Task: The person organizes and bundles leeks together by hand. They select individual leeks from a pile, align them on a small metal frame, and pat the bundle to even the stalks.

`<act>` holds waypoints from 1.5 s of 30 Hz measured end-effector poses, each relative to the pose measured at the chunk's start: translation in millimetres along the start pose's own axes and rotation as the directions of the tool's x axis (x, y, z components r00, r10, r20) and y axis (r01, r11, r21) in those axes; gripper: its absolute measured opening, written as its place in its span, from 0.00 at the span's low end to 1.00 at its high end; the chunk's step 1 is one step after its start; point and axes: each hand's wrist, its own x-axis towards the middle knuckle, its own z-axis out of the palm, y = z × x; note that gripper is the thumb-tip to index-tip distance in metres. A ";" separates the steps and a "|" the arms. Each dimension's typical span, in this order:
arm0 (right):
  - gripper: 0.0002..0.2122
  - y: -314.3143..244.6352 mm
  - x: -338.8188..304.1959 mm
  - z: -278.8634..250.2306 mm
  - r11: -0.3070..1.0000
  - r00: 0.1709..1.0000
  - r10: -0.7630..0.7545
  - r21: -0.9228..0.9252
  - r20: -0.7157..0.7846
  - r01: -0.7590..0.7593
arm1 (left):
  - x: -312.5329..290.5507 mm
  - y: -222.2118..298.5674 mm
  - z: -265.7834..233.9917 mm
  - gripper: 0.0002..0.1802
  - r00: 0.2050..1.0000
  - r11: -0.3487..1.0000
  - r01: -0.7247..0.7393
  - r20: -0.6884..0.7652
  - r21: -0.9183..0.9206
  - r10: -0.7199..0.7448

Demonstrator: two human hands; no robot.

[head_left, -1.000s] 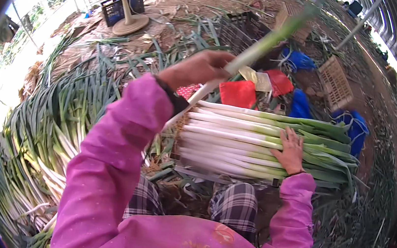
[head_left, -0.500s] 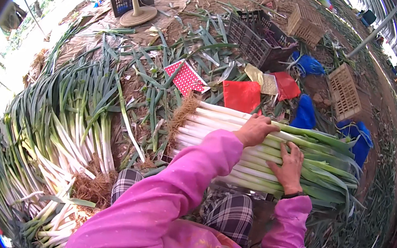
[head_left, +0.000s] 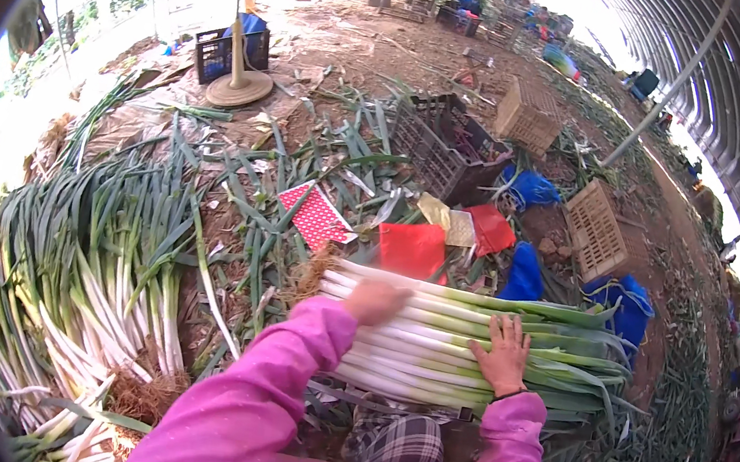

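A broad layer of leeks (head_left: 418,329) lies side by side before me, roots at the left and green leaves at the right. My left hand (head_left: 377,302) is over the white stalks near the root end; motion smears its fingers, so I cannot make out a grip. My right hand (head_left: 504,354) lies flat on the leeks where white turns to green, with its fingers spread. A large heap of more leeks (head_left: 96,280) covers the ground at my left, its roots toward me.
Beyond the leeks lie a red cloth (head_left: 412,250), a dotted red sheet (head_left: 316,216) and a blue bag (head_left: 522,273). A dark plastic crate (head_left: 449,153), two tan crates (head_left: 529,117) and a round-based stand (head_left: 240,88) are farther off. Loose leaves litter the soil.
My left hand has moved left along the stalks toward the roots. My right hand stays on the leeks, its fingers now flatter. The view has tilted up, showing more of the far ground.
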 end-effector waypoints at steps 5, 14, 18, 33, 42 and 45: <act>0.34 -6.0 4.8 -6.1 1.000 1.000 0.010 0.026 0.020 -0.011 | -54.8 -97.6 -10.7 0.31 0.992 0.997 -0.062 -0.110 0.050 0.067; 0.28 63.4 3.3 29.5 0.999 0.996 -0.021 -0.031 -0.082 0.018 | -203.3 -115.9 -95.2 0.20 0.907 0.963 -0.017 -0.410 -0.269 -0.099; 0.29 23.0 23.5 21.5 0.984 0.995 0.013 -0.180 0.100 0.005 | -364.3 -254.9 -57.4 0.15 0.393 0.538 0.177 -0.442 -0.824 -0.807; 0.29 30.5 10.0 2.4 0.933 0.996 -0.070 -0.350 0.063 0.087 | -587.0 -391.7 -76.0 0.13 -0.408 -0.141 0.851 -0.469 -0.505 -0.783; 0.28 6.6 26.9 12.4 0.967 0.984 0.118 -0.239 0.136 -0.083 | -602.0 -356.9 -75.8 0.16 -0.337 0.134 0.850 -0.722 -0.509 -0.605; 0.29 11.3 32.9 29.4 0.966 0.984 0.099 -0.252 0.146 -0.060 | -605.3 -369.1 -93.2 0.18 -0.459 0.066 0.813 -0.707 -0.578 -0.538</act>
